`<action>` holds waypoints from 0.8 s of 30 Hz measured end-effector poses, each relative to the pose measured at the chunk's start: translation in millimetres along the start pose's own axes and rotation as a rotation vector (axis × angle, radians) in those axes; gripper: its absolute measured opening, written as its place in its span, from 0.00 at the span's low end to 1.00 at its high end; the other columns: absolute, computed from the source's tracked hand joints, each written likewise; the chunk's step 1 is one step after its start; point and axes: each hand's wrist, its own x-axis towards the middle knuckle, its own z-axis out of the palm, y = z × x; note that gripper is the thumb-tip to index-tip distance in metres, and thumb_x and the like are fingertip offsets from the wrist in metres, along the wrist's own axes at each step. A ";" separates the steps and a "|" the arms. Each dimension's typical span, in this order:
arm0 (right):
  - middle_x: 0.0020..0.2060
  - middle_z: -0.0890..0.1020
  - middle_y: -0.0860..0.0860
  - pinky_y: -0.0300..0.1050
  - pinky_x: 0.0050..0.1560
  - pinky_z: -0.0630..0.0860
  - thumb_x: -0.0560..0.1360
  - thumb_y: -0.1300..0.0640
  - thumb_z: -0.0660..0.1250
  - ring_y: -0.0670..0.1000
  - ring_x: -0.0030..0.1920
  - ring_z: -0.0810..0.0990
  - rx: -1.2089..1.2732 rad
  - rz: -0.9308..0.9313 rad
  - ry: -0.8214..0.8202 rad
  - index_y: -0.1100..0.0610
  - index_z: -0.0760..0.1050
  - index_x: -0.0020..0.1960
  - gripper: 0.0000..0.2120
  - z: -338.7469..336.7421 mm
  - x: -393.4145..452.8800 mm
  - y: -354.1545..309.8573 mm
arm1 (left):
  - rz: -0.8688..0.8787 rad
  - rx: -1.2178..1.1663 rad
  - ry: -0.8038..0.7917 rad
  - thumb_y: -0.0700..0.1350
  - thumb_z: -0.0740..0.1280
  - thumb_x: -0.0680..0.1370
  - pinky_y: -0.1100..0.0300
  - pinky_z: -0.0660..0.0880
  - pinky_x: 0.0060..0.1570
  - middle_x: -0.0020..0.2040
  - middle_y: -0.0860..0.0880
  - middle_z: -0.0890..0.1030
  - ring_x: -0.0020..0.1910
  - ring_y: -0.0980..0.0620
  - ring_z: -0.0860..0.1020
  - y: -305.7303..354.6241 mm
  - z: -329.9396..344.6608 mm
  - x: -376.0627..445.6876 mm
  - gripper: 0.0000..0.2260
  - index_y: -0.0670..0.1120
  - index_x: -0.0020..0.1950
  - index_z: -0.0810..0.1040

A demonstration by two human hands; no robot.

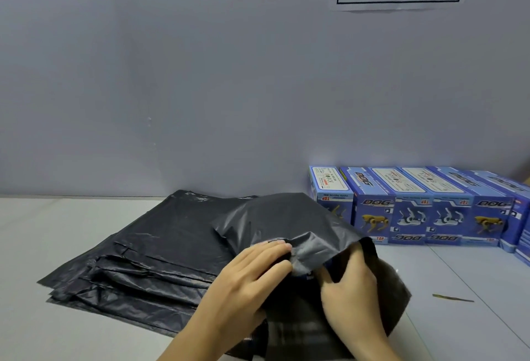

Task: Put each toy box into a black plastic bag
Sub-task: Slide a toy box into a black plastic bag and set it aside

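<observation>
Here the black plastic bag [289, 217] sits puffed up at the near centre of the white table [43, 231], a sliver of blue showing at its mouth. The left hand [249, 277] pinches the bag's rim; the right hand [351, 289] curls over the opening's right side, gripping the film. Left lies a stack of flat bags [149, 251]. Far right, a row of toy boxes [430, 205] lines the wall [172, 73].

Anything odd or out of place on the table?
Mostly tidy. Several toy boxes in the row by the wall stand upside down, their print inverted. A thin olive strip lies loose on the table, right of the bag both hands hold.
</observation>
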 end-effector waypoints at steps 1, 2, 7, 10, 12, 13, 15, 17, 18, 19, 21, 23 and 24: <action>0.60 0.79 0.54 0.47 0.60 0.72 0.74 0.60 0.74 0.57 0.62 0.76 -0.032 0.000 -0.014 0.55 0.69 0.68 0.26 0.6 -0.7 0.7 | -0.009 0.011 -0.004 0.28 0.71 0.68 0.56 0.69 0.69 0.65 0.43 0.78 0.68 0.47 0.73 -2.2 -0.7 -0.6 0.18 0.40 0.56 0.79; 0.62 0.78 0.54 0.45 0.60 0.71 0.74 0.58 0.74 0.57 0.62 0.75 -0.067 -0.010 -0.028 0.56 0.68 0.71 0.29 1.1 -2.0 1.3 | -0.022 0.033 -0.001 0.29 0.72 0.69 0.56 0.70 0.68 0.66 0.43 0.78 0.68 0.46 0.73 -5.6 -2.0 -0.8 0.17 0.40 0.55 0.80; 0.61 0.76 0.53 0.45 0.60 0.72 0.72 0.46 0.76 0.55 0.62 0.75 -0.260 -0.061 -0.077 0.55 0.68 0.71 0.33 1.2 -5.2 -1.6 | -0.191 -0.154 -0.104 0.41 0.71 0.69 0.59 0.68 0.67 0.74 0.52 0.68 0.73 0.53 0.67 -8.4 -23.5 -13.5 0.25 0.49 0.66 0.74; 0.58 0.79 0.52 0.46 0.58 0.75 0.71 0.48 0.76 0.55 0.58 0.78 -0.245 -0.033 -0.110 0.55 0.71 0.66 0.28 0.9 -1.9 -0.9 | -0.281 -0.337 -0.100 0.41 0.64 0.74 0.64 0.65 0.68 0.74 0.54 0.68 0.71 0.55 0.67 -4.9 -24.8 6.1 0.20 0.51 0.66 0.71; 0.48 0.82 0.48 0.39 0.48 0.77 0.70 0.45 0.76 0.50 0.47 0.80 -0.232 -0.026 -0.129 0.52 0.78 0.56 0.19 -0.6 -1.2 0.0 | -0.424 -0.351 -0.096 0.41 0.62 0.79 0.61 0.66 0.68 0.73 0.50 0.72 0.65 0.56 0.71 -2.4 -21.8 15.2 0.11 0.49 0.61 0.75; 0.41 0.82 0.44 0.33 0.39 0.75 0.69 0.43 0.76 0.46 0.40 0.79 -0.233 -0.040 -0.119 0.50 0.79 0.49 0.15 -2.0 -2.0 -1.0 | -0.395 -0.342 -0.062 0.46 0.60 0.80 0.61 0.67 0.67 0.71 0.51 0.74 0.66 0.55 0.72 -0.3 -21.5 13.9 0.12 0.49 0.62 0.76; 0.33 0.80 0.42 0.30 0.30 0.70 0.68 0.41 0.75 0.43 0.34 0.76 -0.236 -0.073 -0.089 0.50 0.78 0.38 0.13 -3.6 -3.2 -1.9 | -0.374 -0.408 0.013 0.54 0.60 0.79 0.60 0.68 0.65 0.67 0.56 0.76 0.68 0.52 0.73 7.3 -24.4 6.7 0.17 0.51 0.65 0.76; 0.32 0.80 0.45 0.37 0.34 0.74 0.69 0.44 0.75 0.47 0.36 0.78 -0.212 -0.091 -0.071 0.53 0.78 0.36 0.14 -3.1 -3.8 -2.3 | -0.401 -0.435 0.012 0.58 0.64 0.77 0.60 0.67 0.66 0.66 0.59 0.76 0.70 0.54 0.71 10.9 -24.5 -2.7 0.19 0.52 0.65 0.76; 0.33 0.81 0.45 0.41 0.37 0.76 0.69 0.45 0.75 0.49 0.37 0.79 -0.192 -0.098 -0.071 0.53 0.78 0.37 0.13 -2.3 -3.9 -3.0 | -0.388 -0.392 0.031 0.58 0.67 0.75 0.61 0.66 0.67 0.67 0.61 0.75 0.71 0.56 0.70 8.7 -20.3 1.6 0.21 0.52 0.66 0.76; 0.33 0.80 0.45 0.44 0.39 0.77 0.69 0.46 0.75 0.50 0.38 0.79 -0.170 -0.110 -0.078 0.53 0.77 0.36 0.12 -1.5 -4.3 -3.6 | -0.357 -0.290 0.036 0.56 0.70 0.73 0.62 0.66 0.67 0.67 0.60 0.75 0.71 0.58 0.69 8.4 -16.9 -1.7 0.23 0.51 0.67 0.76; 0.29 0.78 0.46 0.43 0.36 0.75 0.69 0.47 0.75 0.49 0.34 0.77 -0.171 -0.143 -0.085 0.53 0.73 0.31 0.16 -1.8 -6.8 -3.9 | -0.277 -0.076 -0.035 0.47 0.77 0.68 0.59 0.67 0.66 0.67 0.56 0.77 0.70 0.56 0.71 4.2 -10.8 1.3 0.28 0.47 0.67 0.77; 0.25 0.73 0.48 0.36 0.29 0.67 0.67 0.44 0.73 0.47 0.30 0.73 -0.186 -0.181 -0.107 0.54 0.69 0.26 0.21 -3.0 -8.1 -2.0 | -0.227 0.001 -0.110 0.38 0.79 0.61 0.58 0.69 0.63 0.65 0.52 0.80 0.67 0.52 0.75 3.7 -7.3 -0.7 0.31 0.46 0.64 0.81; 0.24 0.72 0.49 0.34 0.27 0.63 0.66 0.43 0.72 0.47 0.28 0.72 -0.153 -0.217 -0.129 0.54 0.68 0.25 0.21 -3.5 -8.6 -1.4 | -0.215 0.010 -0.118 0.35 0.79 0.59 0.58 0.69 0.62 0.63 0.51 0.81 0.65 0.51 0.77 2.3 -7.4 -1.7 0.31 0.46 0.62 0.82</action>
